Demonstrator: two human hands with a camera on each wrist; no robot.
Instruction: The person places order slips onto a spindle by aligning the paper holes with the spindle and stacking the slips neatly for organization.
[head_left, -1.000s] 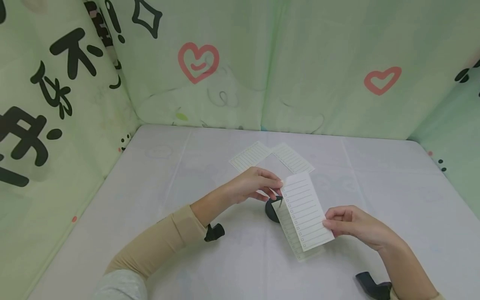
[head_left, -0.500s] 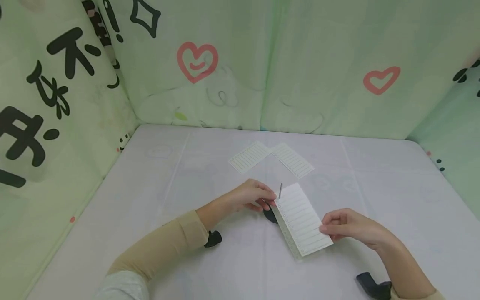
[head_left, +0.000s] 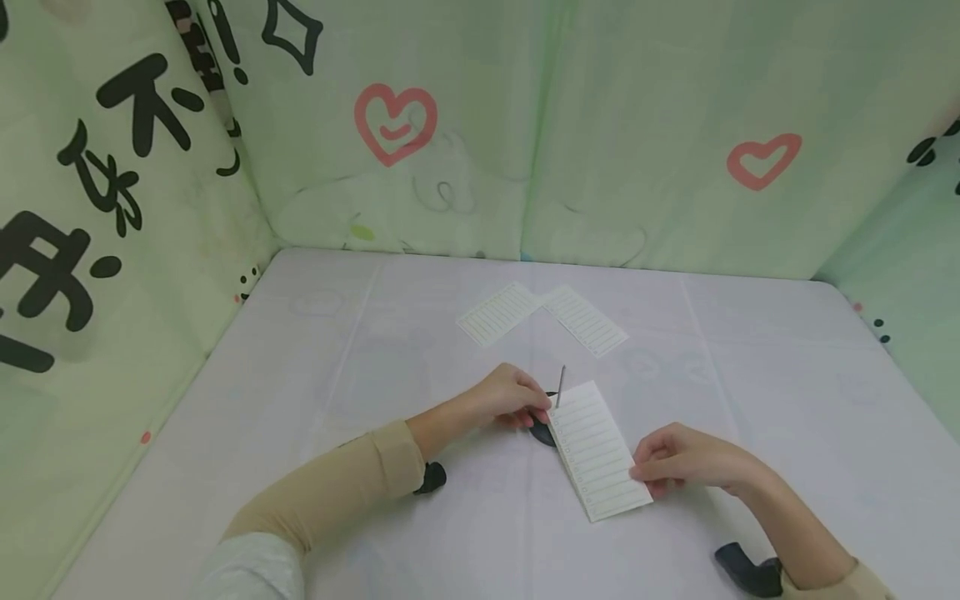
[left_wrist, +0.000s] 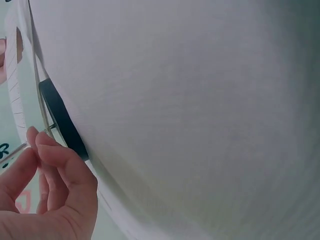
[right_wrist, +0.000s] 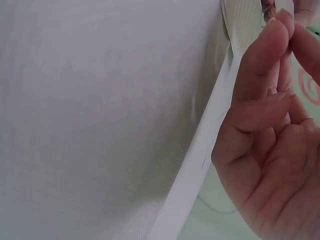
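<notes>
A lined checklist sheet [head_left: 598,454] slants over a paper spike, whose thin metal needle [head_left: 562,383] sticks up through the sheet near its top left corner. The spike's round black base [head_left: 542,434] shows partly beneath. My left hand [head_left: 516,397] pinches the sheet's top left corner beside the needle. At the lower right edge, my right hand [head_left: 686,458] holds the sheet between thumb and fingers. The left wrist view shows another sheet lower on the needle, close above the black base [left_wrist: 64,120]; from the head it is mostly covered.
Two more lined sheets, one left [head_left: 498,314] and one right [head_left: 585,321], lie flat farther back on the white-covered table [head_left: 337,333]. Green printed curtains [head_left: 637,125] enclose the table's back and sides. Black wrist mounts [head_left: 748,571] stick out under the forearms.
Both hands have lowered the sheet towards the table. The needle's tip, hidden or below the sheet a second ago, now rises above it. The sheet underneath is now nearly covered.
</notes>
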